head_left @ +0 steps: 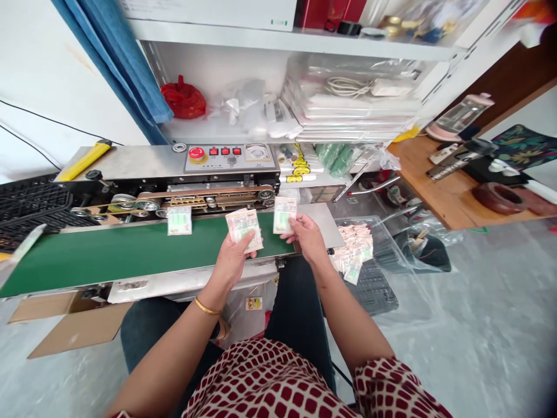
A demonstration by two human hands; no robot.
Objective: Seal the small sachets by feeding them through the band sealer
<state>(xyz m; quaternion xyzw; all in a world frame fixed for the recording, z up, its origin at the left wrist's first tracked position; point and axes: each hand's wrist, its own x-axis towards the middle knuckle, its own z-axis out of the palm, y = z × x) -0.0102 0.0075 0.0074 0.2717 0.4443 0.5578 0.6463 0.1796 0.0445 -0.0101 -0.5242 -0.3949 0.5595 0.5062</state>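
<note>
My left hand [235, 252] is closed round a small stack of printed packets [244, 227], thumb on top, over the green belt [130, 255]. To its right, my right hand [307, 233] pinches a single packet [285, 213] by its lower right corner, near the belt's right end. That packet stands upright at the edge of the sealing machine [230, 159]. Another packet [179, 220] lies further left on the belt, its top edge at the machine's rollers.
A bin [369, 284] with many packets stands at the lower right, beside a wooden table [418, 180]. Behind the machine is a shelf [217, 130] with plastic bags. A yellow cutter [87, 159] lies on the machine's top left; black baskets [35, 200] are at the far left.
</note>
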